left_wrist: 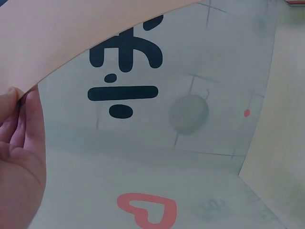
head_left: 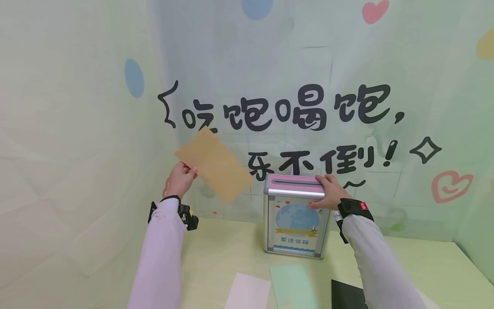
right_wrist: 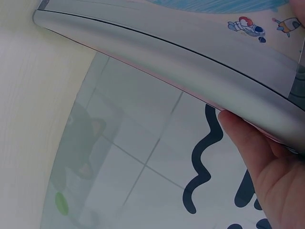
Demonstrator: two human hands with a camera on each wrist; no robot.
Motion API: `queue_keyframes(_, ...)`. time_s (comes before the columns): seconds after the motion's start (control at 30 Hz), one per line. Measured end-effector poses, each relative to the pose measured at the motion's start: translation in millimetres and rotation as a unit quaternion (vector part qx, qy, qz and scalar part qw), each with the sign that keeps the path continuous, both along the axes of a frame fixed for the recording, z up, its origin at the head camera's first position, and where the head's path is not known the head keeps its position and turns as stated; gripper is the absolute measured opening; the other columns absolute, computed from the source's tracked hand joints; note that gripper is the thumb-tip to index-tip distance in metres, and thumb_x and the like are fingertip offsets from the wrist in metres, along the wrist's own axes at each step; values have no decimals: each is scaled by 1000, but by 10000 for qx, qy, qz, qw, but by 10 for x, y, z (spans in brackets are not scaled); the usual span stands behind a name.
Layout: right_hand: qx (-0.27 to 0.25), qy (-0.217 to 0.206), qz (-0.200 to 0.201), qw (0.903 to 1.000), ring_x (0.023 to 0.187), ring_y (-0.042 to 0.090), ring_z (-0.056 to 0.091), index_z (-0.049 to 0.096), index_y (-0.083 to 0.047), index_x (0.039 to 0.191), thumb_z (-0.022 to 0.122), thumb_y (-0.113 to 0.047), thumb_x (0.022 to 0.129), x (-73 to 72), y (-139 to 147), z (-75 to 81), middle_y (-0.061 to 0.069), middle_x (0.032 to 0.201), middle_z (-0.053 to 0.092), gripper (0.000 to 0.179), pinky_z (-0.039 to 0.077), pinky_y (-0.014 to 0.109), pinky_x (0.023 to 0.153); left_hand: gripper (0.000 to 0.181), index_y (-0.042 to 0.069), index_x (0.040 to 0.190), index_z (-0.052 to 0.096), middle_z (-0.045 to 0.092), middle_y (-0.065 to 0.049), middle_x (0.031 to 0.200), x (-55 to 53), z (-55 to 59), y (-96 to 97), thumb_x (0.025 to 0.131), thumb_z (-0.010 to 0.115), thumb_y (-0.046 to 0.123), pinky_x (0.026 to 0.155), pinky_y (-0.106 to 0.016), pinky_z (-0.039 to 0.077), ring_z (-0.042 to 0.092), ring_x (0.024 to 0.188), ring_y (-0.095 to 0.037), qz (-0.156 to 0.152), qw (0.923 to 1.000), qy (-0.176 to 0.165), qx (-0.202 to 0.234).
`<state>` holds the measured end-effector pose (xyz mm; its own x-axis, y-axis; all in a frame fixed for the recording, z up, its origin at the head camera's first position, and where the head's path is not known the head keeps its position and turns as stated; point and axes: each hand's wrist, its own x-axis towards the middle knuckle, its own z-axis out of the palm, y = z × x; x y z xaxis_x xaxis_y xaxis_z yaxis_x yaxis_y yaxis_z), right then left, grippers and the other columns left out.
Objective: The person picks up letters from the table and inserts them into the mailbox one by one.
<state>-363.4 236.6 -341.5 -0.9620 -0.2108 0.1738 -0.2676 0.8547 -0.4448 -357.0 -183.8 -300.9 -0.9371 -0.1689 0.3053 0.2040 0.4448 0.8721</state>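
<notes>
My left hand [head_left: 181,179] pinches a tan envelope [head_left: 216,165] by its lower left edge, holding it tilted in the air left of the mailbox. In the left wrist view the thumb and fingers of the left hand [left_wrist: 21,143] meet on the envelope [left_wrist: 57,33]. The mailbox [head_left: 296,223] stands upright on the table, with silver edges, a pink top with a long slot [head_left: 297,182], and a blue globe picture on its front. Around its top right corner my right hand [head_left: 332,193] grips the box. The right wrist view shows that hand [right_wrist: 271,167] against the silver side [right_wrist: 167,62].
On the table [head_left: 216,240], nearer to me, lie a pale pink sheet [head_left: 248,292], a mint green sheet [head_left: 293,285] and a black one [head_left: 347,296], partly cut off by the frame. A printed wall covering [head_left: 247,56] with large black characters rises behind the mailbox.
</notes>
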Motion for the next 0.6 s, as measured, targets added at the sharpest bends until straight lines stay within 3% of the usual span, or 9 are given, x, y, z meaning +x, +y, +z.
queue_keyframes(0.6, 14, -31, -14, 10000, 112, 47, 37, 24, -2, 141, 78, -41, 64, 0, -13, -2, 28, 141, 15, 102, 35, 61, 90, 33, -8, 120, 44, 57, -24, 113, -72, 271, 177, 93, 49, 10, 86, -32, 48, 57, 94, -27, 137, 9990, 411, 118)
